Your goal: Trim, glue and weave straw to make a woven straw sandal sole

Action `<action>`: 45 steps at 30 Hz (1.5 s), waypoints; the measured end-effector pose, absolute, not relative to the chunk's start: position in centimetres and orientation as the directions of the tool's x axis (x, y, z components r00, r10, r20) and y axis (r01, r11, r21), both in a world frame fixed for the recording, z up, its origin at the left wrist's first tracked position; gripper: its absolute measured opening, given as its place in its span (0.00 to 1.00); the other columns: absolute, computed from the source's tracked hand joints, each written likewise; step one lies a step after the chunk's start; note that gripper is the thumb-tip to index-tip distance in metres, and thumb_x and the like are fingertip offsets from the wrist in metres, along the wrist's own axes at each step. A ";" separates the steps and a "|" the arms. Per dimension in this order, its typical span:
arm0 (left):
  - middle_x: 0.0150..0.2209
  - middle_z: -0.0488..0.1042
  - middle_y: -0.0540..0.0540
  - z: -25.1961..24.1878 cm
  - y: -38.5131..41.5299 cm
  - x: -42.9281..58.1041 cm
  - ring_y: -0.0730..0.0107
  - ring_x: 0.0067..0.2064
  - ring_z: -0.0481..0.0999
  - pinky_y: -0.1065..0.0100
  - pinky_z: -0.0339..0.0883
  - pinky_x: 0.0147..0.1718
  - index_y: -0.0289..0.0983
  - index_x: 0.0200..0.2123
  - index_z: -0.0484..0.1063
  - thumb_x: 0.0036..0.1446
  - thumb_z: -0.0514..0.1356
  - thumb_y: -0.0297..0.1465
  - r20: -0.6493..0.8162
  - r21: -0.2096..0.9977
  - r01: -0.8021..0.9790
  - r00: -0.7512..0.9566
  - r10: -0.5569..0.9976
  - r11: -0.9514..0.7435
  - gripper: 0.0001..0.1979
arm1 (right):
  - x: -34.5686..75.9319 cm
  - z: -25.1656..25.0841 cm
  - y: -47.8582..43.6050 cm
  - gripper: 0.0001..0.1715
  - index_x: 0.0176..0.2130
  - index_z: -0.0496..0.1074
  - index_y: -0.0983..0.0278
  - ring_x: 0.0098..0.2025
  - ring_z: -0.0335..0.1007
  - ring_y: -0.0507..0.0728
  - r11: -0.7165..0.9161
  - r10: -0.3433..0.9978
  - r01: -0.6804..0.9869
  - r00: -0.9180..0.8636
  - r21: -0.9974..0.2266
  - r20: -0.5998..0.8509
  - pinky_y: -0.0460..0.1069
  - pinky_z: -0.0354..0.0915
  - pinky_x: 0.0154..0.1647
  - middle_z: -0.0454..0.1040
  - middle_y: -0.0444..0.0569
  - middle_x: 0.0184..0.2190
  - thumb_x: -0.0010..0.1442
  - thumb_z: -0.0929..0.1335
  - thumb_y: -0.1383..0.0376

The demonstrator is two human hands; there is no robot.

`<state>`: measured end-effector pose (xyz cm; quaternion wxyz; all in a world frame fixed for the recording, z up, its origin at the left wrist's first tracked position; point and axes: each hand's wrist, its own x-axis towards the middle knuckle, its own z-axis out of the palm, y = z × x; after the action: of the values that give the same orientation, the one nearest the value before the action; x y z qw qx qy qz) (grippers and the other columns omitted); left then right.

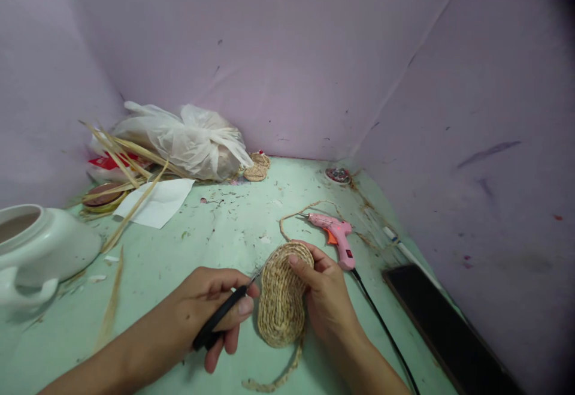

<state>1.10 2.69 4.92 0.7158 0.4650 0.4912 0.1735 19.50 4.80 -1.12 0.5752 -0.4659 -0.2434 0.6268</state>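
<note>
A coiled sole-shaped piece of braided straw [282, 299] is pinched by my right hand [326, 281], thumb on its face near the top right edge. My left hand [215, 305] is closed round black-handled scissors [229, 311], whose metal blades point up and right along the piece's upper left edge. A loose braided tail [287, 374] hangs from the lower right of the piece and curls on the table. Another thin length of braid [284, 221] runs from its top, looping behind the pink glue gun [332, 233]. Whether the blades touch the straw is hard to tell.
The glue gun lies right of centre, its black cord [386, 329] running toward me. A dark phone-like slab [444, 323] lies at right. At left are a white ceramic pot [63, 245], white paper [164, 203], straw strips and a plastic bag [188, 140]. Walls close in the table.
</note>
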 end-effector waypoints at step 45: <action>0.14 0.65 0.57 0.6 5.3 1.9 0.79 0.15 0.62 0.77 0.49 0.14 0.33 0.35 0.64 0.37 0.63 0.27 -0.445 0.889 0.092 -0.056 0.894 0.449 0.18 | 18.7 -1.5 4.6 0.18 0.39 0.73 0.68 0.35 0.74 0.58 -0.509 0.861 -0.456 -0.281 -0.730 -0.425 0.52 0.65 0.39 0.78 0.53 0.33 0.46 0.72 0.64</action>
<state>1.88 5.33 0.64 0.5668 0.3881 0.6348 0.3537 18.68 4.59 -1.48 0.4316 -0.4160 -0.2431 0.7626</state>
